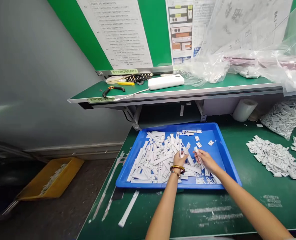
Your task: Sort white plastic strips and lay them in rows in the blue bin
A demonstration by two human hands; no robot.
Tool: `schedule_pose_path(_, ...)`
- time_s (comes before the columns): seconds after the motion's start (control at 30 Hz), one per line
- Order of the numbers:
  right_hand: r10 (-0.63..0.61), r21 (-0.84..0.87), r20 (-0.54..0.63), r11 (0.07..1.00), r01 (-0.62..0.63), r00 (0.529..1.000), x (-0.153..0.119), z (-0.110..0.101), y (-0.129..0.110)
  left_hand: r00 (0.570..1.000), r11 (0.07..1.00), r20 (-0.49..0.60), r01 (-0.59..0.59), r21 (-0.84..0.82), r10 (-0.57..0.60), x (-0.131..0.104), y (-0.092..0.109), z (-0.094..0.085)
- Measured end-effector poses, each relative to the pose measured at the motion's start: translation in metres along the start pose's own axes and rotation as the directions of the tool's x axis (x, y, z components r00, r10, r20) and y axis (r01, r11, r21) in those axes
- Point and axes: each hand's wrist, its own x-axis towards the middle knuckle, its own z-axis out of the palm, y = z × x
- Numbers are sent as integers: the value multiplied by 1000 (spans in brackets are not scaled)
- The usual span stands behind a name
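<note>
Both hands work over a blue tray [231, 168] heaped with white plastic strips [150, 160]. My left hand [180, 159], with bracelets at its wrist, is closed on a narrow white plastic strip [180, 146] that points away from me. A short gap to the right, my right hand [205, 159] pinches another white plastic strip [198, 155], held at a tilt. Small white pieces [211, 142] lie in the tray's right part, and tiny bits [209, 180] sit near its front edge. The fingertips of both hands are partly hidden.
A shelf [137, 96] above the tray's back carries pliers [111, 89], a white device [166, 82] and plastic bags. On the right lie a pile of white parts [275, 156] and a filled bag [285, 116]. One strip [129, 208] rests before the tray. A yellow bin [70, 170] stands lower left.
</note>
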Motion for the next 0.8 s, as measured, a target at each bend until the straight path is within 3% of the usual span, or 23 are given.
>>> schedule_pose_path(0.2,15,12,17,1000,-15,1000,0,4,-6,998,981,-36,-47,188,54,2,-6,-1)
schedule_pose_path(0.33,27,-40,-9,999,-28,1000,5,0,-1,996,959,3,-83,270,85,4,-4,1)
schedule_pose_path(0.5,-208,-412,-178,903,119,962,2,-4,3,990,928,49,-139,346,130,1,-7,3)
schedule_pose_path(0.57,-270,-476,-165,864,163,949,0,-4,0,980,902,101,-196,385,170,-2,-7,5)
schedule_pose_path(0.7,-201,-330,-101,931,158,974,-2,-4,-9,909,861,378,-326,390,173,-11,-4,8)
schedule_pose_path(0.8,-95,-109,-159,991,78,983,-2,-3,-12,886,892,436,-316,324,155,-16,0,8)
